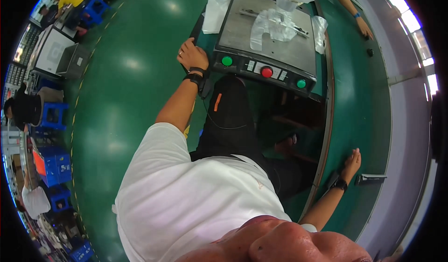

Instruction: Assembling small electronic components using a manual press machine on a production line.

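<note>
Right hand (352, 161) flat on green belt (354, 98); left hand (191, 55) grips machine (266, 38) corner

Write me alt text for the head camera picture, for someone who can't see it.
Seen from above, a person in a white shirt rests the left hand on the corner of a grey metal machine with green and red buttons, while the right hand lies flat on a green conveyor belt. Clear plastic bags lie on the machine.

Bright overhead light; glare spots on the green floor (130, 66) toward ten o'clock; windows (410, 19) blown out at two o'clock; fisheye-bent edges.
</note>
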`<state>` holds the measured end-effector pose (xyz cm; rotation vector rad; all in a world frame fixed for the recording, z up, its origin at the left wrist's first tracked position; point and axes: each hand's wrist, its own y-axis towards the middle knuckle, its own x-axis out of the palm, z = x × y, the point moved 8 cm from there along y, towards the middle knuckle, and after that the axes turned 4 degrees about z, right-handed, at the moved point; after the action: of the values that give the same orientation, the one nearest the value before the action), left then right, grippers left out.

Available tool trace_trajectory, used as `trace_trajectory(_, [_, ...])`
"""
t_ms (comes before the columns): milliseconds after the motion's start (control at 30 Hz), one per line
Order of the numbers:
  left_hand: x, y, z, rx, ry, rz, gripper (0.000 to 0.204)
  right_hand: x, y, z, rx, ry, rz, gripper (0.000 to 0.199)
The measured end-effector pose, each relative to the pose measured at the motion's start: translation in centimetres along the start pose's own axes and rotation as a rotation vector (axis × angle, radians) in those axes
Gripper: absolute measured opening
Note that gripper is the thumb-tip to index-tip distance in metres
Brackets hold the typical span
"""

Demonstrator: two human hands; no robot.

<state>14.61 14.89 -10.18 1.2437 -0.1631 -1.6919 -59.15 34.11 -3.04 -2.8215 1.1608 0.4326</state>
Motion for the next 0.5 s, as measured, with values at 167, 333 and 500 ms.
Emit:
trace_trajectory(167, [-0.5,-0.1,-0.1,0.013,-0.031,-0.016,0.041,-0.1,0.2,0.2,-0.014,0.040,0.002,0.028])
trace_trajectory(333, [-0.3,0.7,0.0,0.080,-0.102,-0.012,0.039,-0.2,-0.3,1.2,-0.042,-0.050,0.005,0.026])
trace_trajectory(500, [1.4,0.8,-0.1,0.181,-0.198,0.016,0.035,-0.3,-0.5,-1.9,-0.290,-0.202,0.050,0.025])
